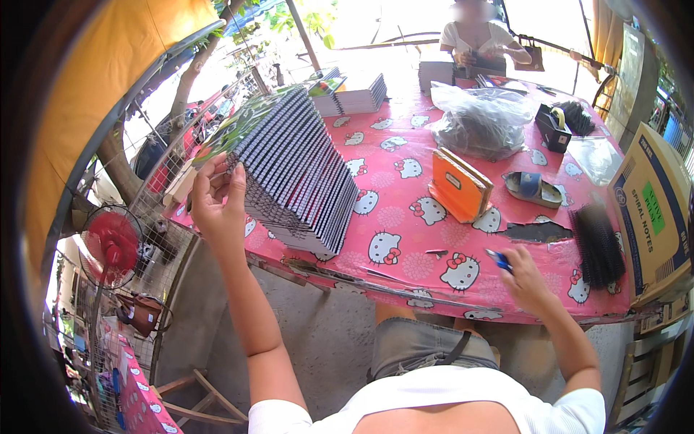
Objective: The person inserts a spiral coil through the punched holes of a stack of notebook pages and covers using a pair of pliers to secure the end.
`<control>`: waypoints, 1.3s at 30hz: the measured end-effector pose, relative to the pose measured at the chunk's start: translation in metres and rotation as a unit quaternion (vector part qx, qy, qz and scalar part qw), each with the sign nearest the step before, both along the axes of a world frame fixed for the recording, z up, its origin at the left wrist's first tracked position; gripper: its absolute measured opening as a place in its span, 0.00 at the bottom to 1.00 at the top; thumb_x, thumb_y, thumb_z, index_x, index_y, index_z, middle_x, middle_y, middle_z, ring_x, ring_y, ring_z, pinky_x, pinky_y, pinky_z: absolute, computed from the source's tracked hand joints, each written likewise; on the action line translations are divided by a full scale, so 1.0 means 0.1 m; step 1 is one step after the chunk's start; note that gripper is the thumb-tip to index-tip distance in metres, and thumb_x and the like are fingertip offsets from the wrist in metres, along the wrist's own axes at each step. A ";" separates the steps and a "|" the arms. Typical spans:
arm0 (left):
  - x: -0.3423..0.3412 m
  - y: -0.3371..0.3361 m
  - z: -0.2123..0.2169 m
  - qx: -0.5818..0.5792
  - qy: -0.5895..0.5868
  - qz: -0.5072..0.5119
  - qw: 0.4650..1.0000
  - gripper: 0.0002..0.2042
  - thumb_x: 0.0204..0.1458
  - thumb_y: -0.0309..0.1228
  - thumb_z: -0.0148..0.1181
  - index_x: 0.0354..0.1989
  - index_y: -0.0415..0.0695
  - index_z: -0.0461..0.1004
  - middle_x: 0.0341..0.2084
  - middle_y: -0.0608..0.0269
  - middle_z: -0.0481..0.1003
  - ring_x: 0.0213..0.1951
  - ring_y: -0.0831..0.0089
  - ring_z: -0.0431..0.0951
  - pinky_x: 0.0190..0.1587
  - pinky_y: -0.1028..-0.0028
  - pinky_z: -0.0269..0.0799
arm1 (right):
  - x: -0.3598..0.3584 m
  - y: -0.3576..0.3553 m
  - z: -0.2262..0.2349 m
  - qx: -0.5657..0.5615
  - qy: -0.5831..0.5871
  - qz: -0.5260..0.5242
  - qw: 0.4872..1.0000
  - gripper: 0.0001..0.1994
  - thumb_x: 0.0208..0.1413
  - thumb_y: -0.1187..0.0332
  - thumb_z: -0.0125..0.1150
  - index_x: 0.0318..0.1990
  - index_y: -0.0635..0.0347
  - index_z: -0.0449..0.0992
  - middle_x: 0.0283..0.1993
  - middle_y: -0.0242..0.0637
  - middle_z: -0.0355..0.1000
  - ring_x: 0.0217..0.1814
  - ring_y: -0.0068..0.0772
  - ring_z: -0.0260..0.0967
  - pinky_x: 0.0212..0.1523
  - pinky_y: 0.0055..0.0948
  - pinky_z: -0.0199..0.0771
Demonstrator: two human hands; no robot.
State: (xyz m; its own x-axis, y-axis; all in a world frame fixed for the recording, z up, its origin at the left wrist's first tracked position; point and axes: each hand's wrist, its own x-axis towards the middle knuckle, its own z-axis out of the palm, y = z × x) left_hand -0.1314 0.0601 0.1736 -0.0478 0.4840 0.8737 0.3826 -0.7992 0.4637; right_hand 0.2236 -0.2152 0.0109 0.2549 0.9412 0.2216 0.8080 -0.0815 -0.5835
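Note:
A tall stack of spiral notebooks [296, 173] with black wire bindings stands at the left of the table, leaning slightly. My left hand [217, 195] is at the near left corner of its top, fingers and thumb closed on the edge of the top notebook [242, 123], which has a green leafy cover. Over the table's near right part, my right hand [526, 281] is closed around a small blue-handled tool [499, 260] with a metal tip; its exact kind is hard to make out. An orange board stand [457, 189] is beyond that hand.
Right of the stand lie a slide sandal [533, 189] and a bundle of black wire spirals [597, 246]. A cardboard box [654, 217] borders the right edge. Behind are a plastic bag [481, 123], tape dispenser [553, 129] and shorter notebook stacks [361, 94]. A person [477, 43] sits opposite.

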 end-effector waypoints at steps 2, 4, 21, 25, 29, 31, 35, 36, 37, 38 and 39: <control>-0.14 -0.03 0.00 -0.061 -0.013 -0.039 0.997 0.14 0.50 0.25 0.64 0.46 0.40 0.74 0.37 0.59 0.75 0.35 0.78 0.76 0.37 0.79 0.73 | -0.32 0.46 0.30 0.062 0.007 0.085 0.994 0.18 0.57 0.63 0.54 0.50 0.64 0.63 0.43 0.52 0.62 0.48 0.55 0.61 0.49 0.43 0.63; -0.12 0.08 -0.03 -0.053 -0.026 -0.052 0.997 0.14 0.49 0.25 0.64 0.45 0.40 0.74 0.36 0.60 0.76 0.34 0.78 0.76 0.37 0.79 0.73 | -0.53 0.86 0.50 0.131 -0.007 0.138 0.982 0.18 0.59 0.60 0.54 0.49 0.62 0.64 0.42 0.50 0.62 0.47 0.54 0.61 0.48 0.44 0.63; 0.01 -0.01 0.06 -0.094 -0.073 -0.073 0.990 0.08 0.50 0.23 0.62 0.38 0.36 0.75 0.30 0.65 0.77 0.32 0.83 0.75 0.36 0.83 0.70 | -1.77 2.46 1.78 0.277 -0.193 0.154 0.929 0.24 0.58 0.46 0.50 0.51 0.55 0.68 0.48 0.53 0.64 0.57 0.56 0.61 0.58 0.75 0.47; -0.01 0.03 0.05 -0.088 -0.093 -0.063 0.990 0.08 0.46 0.23 0.63 0.36 0.39 0.77 0.29 0.64 0.79 0.29 0.82 0.77 0.35 0.81 0.73 | -1.80 2.49 1.82 0.280 -0.215 0.158 0.922 0.24 0.58 0.46 0.51 0.51 0.54 0.69 0.47 0.51 0.65 0.55 0.53 0.64 0.54 0.62 0.58; 0.01 0.01 0.06 -0.085 -0.087 -0.053 0.991 0.08 0.45 0.23 0.63 0.35 0.39 0.78 0.28 0.64 0.79 0.29 0.82 0.77 0.35 0.81 0.73 | -1.73 2.54 1.89 0.326 -0.266 0.178 0.890 0.23 0.56 0.45 0.54 0.45 0.55 0.73 0.40 0.47 0.69 0.45 0.48 0.71 0.44 0.44 0.71; 0.03 0.02 0.05 -0.073 -0.084 -0.054 0.992 0.08 0.45 0.23 0.62 0.35 0.39 0.78 0.28 0.64 0.79 0.28 0.82 0.77 0.34 0.81 0.73 | -1.71 2.53 1.95 0.293 -0.260 0.182 0.902 0.25 0.55 0.43 0.54 0.44 0.58 0.74 0.40 0.47 0.71 0.43 0.47 0.73 0.42 0.42 0.73; 0.01 -0.03 0.08 -0.100 -0.054 -0.025 0.993 0.08 0.49 0.25 0.63 0.37 0.36 0.76 0.30 0.66 0.77 0.32 0.85 0.75 0.36 0.84 0.69 | -1.70 2.53 2.05 0.229 -0.290 0.153 0.916 0.31 0.52 0.37 0.52 0.35 0.64 0.77 0.31 0.45 0.75 0.33 0.43 0.76 0.36 0.36 0.76; 0.01 -0.02 0.07 -0.091 -0.059 -0.026 0.994 0.08 0.49 0.25 0.63 0.36 0.37 0.76 0.29 0.66 0.77 0.31 0.85 0.74 0.35 0.83 0.70 | -1.72 2.50 2.10 0.230 -0.290 0.153 0.916 0.31 0.52 0.37 0.52 0.35 0.64 0.77 0.31 0.45 0.75 0.33 0.43 0.76 0.36 0.36 0.76; 0.01 -0.01 0.06 -0.083 -0.064 -0.028 0.994 0.08 0.49 0.25 0.63 0.36 0.37 0.76 0.29 0.67 0.77 0.30 0.85 0.74 0.35 0.83 0.70 | -1.74 2.45 2.14 0.164 -0.270 0.153 0.936 0.33 0.52 0.36 0.51 0.32 0.64 0.77 0.28 0.44 0.75 0.32 0.42 0.76 0.35 0.36 0.76; 0.02 -0.01 0.06 -0.082 -0.064 -0.027 0.994 0.08 0.49 0.25 0.63 0.36 0.37 0.76 0.29 0.67 0.77 0.30 0.85 0.74 0.35 0.83 0.70 | -1.77 2.42 2.17 0.097 -0.250 0.152 0.951 0.34 0.51 0.34 0.49 0.29 0.64 0.78 0.25 0.43 0.76 0.30 0.42 0.76 0.34 0.37 0.76; 0.03 -0.02 0.05 -0.060 -0.070 -0.024 0.995 0.07 0.49 0.25 0.63 0.35 0.37 0.75 0.27 0.67 0.77 0.29 0.85 0.74 0.34 0.83 0.69 | -1.77 2.40 2.15 0.097 -0.249 0.150 0.952 0.34 0.51 0.34 0.49 0.29 0.64 0.78 0.25 0.43 0.76 0.30 0.42 0.76 0.34 0.37 0.76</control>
